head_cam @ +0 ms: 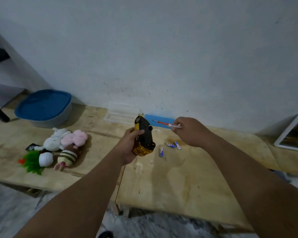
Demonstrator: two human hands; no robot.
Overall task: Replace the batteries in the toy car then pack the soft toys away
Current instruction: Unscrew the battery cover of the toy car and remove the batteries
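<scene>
My left hand [130, 143] grips a gold and black toy car [144, 136], tilted on its side with its black underside facing right. My right hand [189, 130] holds a red and clear screwdriver [165, 124] by the handle, its tip pointing left, a short way from the car. Three blue and white batteries [170, 145] lie loose on the wooden table [179, 182] just right of the car. Several soft toys lie at the left: a white one [52, 140], a pink one [76, 137], a striped brown one [68, 156] and a green one [32, 161].
A grey tub with a blue lid [43, 107] stands at the back left. A clear plastic box [121, 113] and a blue pad [159, 120] sit against the wall. A white framed object [292, 133] leans at the right. The table's front edge is near me.
</scene>
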